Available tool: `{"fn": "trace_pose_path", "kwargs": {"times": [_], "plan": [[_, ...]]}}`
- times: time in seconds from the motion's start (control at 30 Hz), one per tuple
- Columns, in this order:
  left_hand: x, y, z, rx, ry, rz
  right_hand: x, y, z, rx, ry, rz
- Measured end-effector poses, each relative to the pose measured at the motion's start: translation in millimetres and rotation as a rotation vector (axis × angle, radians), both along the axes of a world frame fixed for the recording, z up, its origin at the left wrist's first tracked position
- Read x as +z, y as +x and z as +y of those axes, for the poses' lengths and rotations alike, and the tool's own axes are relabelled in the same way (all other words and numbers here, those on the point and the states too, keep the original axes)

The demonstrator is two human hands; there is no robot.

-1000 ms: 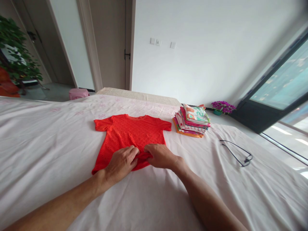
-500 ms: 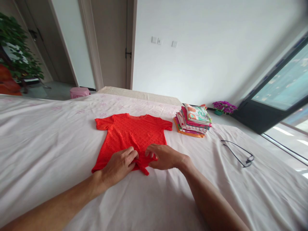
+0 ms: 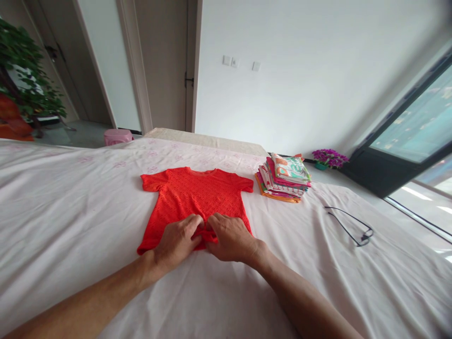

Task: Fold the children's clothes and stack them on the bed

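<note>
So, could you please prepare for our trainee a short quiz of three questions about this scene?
1. Where on the red shirt are the left hand and the right hand?
A) At the collar
B) On a sleeve
C) At the lower edge

2. True or false: the glasses lie apart from the stack of folded cloth.

3. Fill in the colour: the flowers near the wall are ____.

Key: 1. C; 2. True; 3. Purple.
</note>
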State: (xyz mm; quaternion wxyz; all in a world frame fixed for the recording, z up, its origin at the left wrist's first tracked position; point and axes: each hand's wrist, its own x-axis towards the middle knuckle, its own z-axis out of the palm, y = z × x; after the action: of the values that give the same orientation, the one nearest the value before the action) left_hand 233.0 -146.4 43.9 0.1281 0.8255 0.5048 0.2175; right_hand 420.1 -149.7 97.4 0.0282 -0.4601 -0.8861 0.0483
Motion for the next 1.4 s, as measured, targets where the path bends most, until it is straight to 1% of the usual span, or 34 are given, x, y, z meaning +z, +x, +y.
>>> {"fn": "trace_pose_path", "kwargs": {"times": [0.17,0.27,0.47,0.63,0.73,0.8,0.93,1.1,1.23,1.33,1.4], "plan": [[2.8,2,0,0.054,-0.011,0.013,-1.1,-5,-5,-0.046,0.041,-0.024],[2.2,1,1,0.051,-0.016,0.023,-2.1,-4,-4,-0.058,0.048,-0.028],[-3.6,-1,0,-0.02,0.039,0.063,-0.5,6,3,0.013,-0.025,0.015],[-6.5,-3,-1,-0.078,0.095,0.104,-2.4,12,12,0.059,-0.067,0.079],[-6.7,-5,-1,-0.138,0.139,0.108,-0.9,15,14,0.108,-0.097,0.075],[-6.5,-8,-1,-0.159,0.142,0.093,1.5,16,15,0.139,-0.114,0.065],[-6.5,-12,0,-0.183,0.123,0.039,4.6,18,14,0.148,-0.104,0.055],[-7.9,-17,2,-0.235,0.115,0.013,1.3,19,16,0.128,-0.13,0.031],[-1.7,-23,3,-0.279,0.055,0.037,-0.3,22,16,0.108,-0.135,0.0],[9.4,-29,5,-0.342,-0.054,0.05,2.6,27,15,0.114,-0.163,-0.051],[17.9,-35,7,-0.35,-0.146,0.055,6.5,31,14,0.115,-0.203,-0.079]]}}
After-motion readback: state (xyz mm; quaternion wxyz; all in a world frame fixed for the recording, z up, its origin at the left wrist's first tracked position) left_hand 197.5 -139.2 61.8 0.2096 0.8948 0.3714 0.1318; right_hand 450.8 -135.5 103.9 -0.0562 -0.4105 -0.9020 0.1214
